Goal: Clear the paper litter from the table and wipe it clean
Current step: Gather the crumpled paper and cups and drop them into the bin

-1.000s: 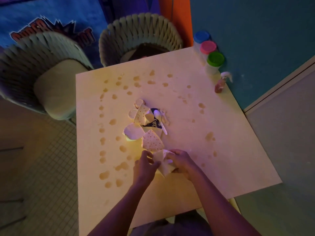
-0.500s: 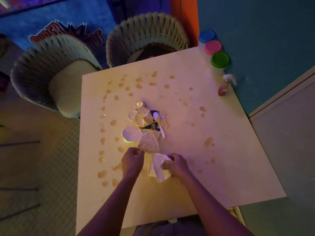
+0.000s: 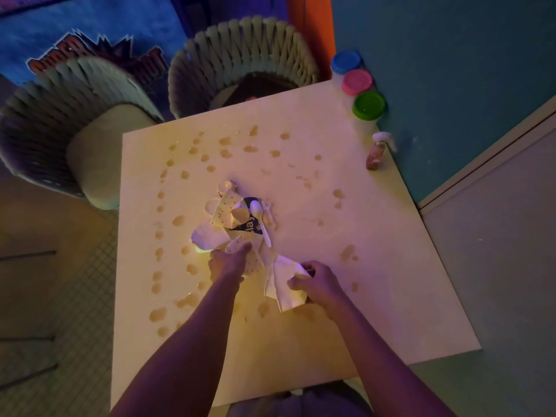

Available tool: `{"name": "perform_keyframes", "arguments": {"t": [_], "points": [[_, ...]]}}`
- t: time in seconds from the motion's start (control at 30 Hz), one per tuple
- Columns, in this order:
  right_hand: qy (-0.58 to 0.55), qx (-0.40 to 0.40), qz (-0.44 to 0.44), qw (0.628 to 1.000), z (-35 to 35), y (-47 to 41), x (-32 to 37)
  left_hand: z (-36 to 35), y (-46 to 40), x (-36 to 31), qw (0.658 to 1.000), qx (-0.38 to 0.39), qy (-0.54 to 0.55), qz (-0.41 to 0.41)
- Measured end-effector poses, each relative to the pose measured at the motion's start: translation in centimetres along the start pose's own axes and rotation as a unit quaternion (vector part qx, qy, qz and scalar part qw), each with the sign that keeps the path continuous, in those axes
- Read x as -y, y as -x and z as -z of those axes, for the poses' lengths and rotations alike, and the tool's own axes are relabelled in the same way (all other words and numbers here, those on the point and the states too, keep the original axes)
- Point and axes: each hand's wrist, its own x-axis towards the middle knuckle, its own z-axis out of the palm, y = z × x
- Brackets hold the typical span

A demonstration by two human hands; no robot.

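Right-hand grip [image 3: 319, 282] is pinching a crumpled white paper piece [image 3: 284, 288], with fingers and thumb curled round its upper edge, and is holding it just above the near centre of the desk [image 3: 391, 266]. Left-hand grip [image 3: 227, 263] is reaching with fingers extended and loosely spread, fingertips touching the nearest dotted paper scrap [image 3: 251, 260]; it is not yet enclosing anything. That scrap is lying at the near edge of the paper litter pile [image 3: 237, 221], which is sitting at the middle of the desk and is made up of torn dotted pieces, white pieces and a dark printed piece. A white plastic spoon [image 3: 261, 219] is resting on top of the pile, bowl pointing away from the person. By judgement, the litter-gathering step is in progress and at an early stage, since most of the pile is remaining in place and wiping is not yet starting. The next move is calling for the left fingers to close on the dotted scrap and bring it to the held paper, without scattering the loose pieces. Brownish spill spots [image 3: 180, 219] are covering the desk surface around the pile. Three lidded tubs [image 3: 358, 82] and a spray bottle [image 3: 376, 153] are standing along the far right edge, and two woven chairs [image 3: 240, 55] are standing beyond the far side.
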Motion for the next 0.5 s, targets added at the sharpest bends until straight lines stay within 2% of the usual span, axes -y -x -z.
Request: {"name": "perform_keyframes", "arguments": {"t": [0.3,0.4,0.47,0.5], "points": [[-0.026,0.003,-0.006,1.000,1.8,-0.2,0.7,-2.2,-0.9,-0.5,0.999,-0.028,-0.025,0.029],[-0.032,-0.004,-0.008,0.999,2.0,-0.2,0.7,-2.0,-1.5,-1.3,0.998,-0.014,0.002,0.068],[-0.039,-0.008,-0.010,0.999,2.0,-0.3,0.6,-2.3,-4.2,-1.0,0.993,0.019,0.039,0.109],[-0.045,-0.010,-0.013,0.999,2.0,-0.3,0.5,-3.4,-8.8,1.2,0.992,0.028,0.045,0.114]]}}
